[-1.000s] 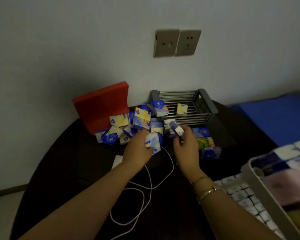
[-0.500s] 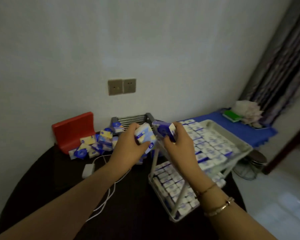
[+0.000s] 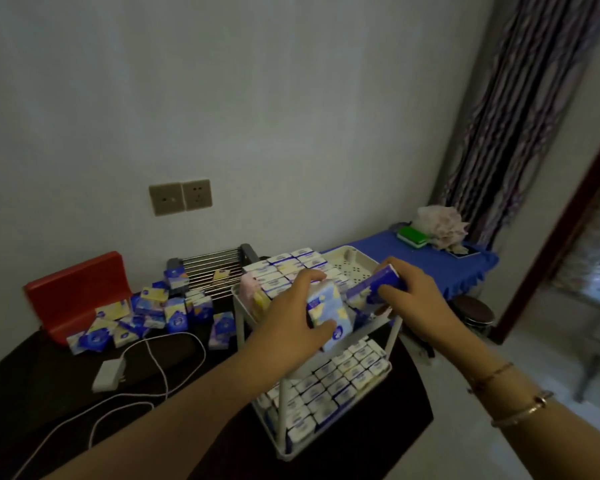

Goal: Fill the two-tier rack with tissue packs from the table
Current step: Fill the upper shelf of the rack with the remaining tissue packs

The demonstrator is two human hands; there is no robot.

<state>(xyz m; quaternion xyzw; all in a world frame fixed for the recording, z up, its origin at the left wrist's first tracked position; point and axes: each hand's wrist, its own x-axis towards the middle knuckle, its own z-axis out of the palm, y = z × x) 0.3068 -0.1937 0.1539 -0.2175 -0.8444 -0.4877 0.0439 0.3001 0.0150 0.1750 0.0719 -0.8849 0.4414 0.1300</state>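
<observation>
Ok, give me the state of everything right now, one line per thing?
Left hand: grips a pale tissue pack over the top tier.
Right hand: grips a dark blue pack.
Rack: upright, bottom tier full, top tier partly filled.
Loose packs: heaped on table.
Charger: unplugged.

Both hands have carried their tissue packs right from the counter's pile to over the rack's top tier: left hand, right hand

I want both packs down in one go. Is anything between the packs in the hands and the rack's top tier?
Nothing visible. The left hand grips a light pack, the right hand a dark blue pack, both above the top tier, whose right end looks bare.
</observation>
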